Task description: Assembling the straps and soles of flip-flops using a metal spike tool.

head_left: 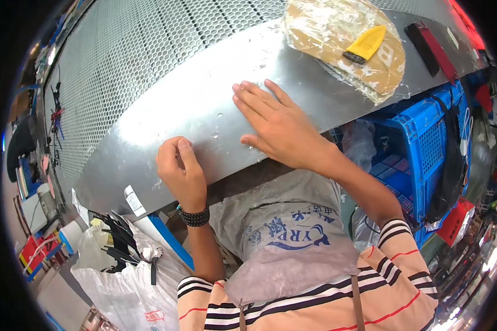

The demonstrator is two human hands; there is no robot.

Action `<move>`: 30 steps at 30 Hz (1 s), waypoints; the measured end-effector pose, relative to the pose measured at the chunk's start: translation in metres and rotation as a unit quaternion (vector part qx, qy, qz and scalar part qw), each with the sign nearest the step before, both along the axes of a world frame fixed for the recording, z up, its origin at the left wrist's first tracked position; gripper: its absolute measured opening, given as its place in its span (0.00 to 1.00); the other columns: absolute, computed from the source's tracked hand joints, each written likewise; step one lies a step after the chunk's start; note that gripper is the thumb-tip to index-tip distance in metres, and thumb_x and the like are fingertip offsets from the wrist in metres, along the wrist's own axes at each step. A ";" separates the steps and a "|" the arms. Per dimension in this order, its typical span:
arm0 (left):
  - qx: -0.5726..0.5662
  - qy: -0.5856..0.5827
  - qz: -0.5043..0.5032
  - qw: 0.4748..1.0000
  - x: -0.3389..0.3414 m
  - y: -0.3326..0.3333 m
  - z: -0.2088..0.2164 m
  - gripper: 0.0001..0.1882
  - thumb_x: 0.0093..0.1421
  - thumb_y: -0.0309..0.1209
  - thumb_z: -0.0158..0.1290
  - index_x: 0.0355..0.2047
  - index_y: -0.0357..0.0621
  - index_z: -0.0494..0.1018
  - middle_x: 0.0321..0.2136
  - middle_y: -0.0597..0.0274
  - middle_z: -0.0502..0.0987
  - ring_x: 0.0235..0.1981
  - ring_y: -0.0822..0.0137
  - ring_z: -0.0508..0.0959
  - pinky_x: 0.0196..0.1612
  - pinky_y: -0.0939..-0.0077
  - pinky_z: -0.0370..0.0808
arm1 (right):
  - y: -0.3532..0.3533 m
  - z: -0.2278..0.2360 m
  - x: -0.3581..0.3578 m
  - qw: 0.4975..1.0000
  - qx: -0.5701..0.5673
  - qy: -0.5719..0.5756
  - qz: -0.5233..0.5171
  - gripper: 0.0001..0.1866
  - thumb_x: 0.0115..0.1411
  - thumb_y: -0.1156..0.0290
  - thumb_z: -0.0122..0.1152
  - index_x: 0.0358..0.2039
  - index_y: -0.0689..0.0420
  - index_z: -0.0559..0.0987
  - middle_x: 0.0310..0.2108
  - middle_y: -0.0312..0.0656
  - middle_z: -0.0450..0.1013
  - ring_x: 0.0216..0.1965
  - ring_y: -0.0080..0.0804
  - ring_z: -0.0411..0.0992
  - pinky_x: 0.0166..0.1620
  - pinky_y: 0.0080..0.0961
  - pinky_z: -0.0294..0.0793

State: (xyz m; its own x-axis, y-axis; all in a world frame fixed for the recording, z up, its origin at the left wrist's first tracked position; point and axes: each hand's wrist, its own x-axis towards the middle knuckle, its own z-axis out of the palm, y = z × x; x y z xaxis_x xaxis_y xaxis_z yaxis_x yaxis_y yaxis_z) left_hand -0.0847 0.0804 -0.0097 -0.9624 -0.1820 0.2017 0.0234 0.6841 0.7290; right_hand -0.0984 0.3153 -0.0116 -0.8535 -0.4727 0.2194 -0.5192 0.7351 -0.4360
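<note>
Head view: on worktop (303, 83), left hand (181, 168) curled, grip unclear; right hand (281, 129) spread; brush (368, 43) probably light; hold yellow end.

The head view looks steeply down from above the wearer's apron (290, 243), facing forward across the metal table (281, 60), near enough that the left hand (181, 171) and right hand (286, 129) sit around its middle. The wide fisheye bends straight edges toward a round, dark border.
</note>
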 end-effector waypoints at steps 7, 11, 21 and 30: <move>-0.040 0.042 0.037 0.998 0.015 -0.026 -0.019 0.07 0.66 0.26 0.51 0.32 0.37 0.76 0.27 0.56 0.76 0.31 0.58 0.72 0.42 0.63 0.68 | 0.008 0.014 0.035 0.997 0.061 -0.056 0.000 0.36 0.66 0.56 0.61 0.66 0.68 0.68 0.69 0.51 0.64 0.73 0.44 0.57 0.74 0.46 0.53; -0.066 0.054 0.018 0.996 0.012 -0.019 -0.016 0.08 0.66 0.27 0.51 0.30 0.38 0.76 0.26 0.59 0.75 0.31 0.61 0.72 0.42 0.65 0.67 | -0.015 0.004 -0.001 0.999 0.041 -0.006 -0.016 0.35 0.67 0.55 0.59 0.66 0.67 0.69 0.70 0.49 0.64 0.74 0.42 0.56 0.74 0.45 0.52; -0.046 0.040 0.035 0.998 0.013 -0.020 -0.014 0.08 0.64 0.27 0.53 0.28 0.41 0.76 0.25 0.62 0.75 0.30 0.62 0.71 0.42 0.65 0.66 | -0.008 0.010 -0.014 0.997 0.078 -0.010 -0.022 0.33 0.68 0.55 0.57 0.66 0.64 0.70 0.69 0.47 0.65 0.72 0.42 0.59 0.73 0.46 0.53; -0.049 0.047 0.034 0.997 0.010 -0.022 -0.017 0.07 0.63 0.26 0.54 0.27 0.42 0.76 0.24 0.63 0.74 0.30 0.62 0.71 0.44 0.66 0.65 | -0.007 0.019 -0.009 0.995 0.101 -0.012 -0.008 0.31 0.68 0.56 0.59 0.63 0.64 0.72 0.68 0.48 0.66 0.72 0.42 0.60 0.72 0.47 0.55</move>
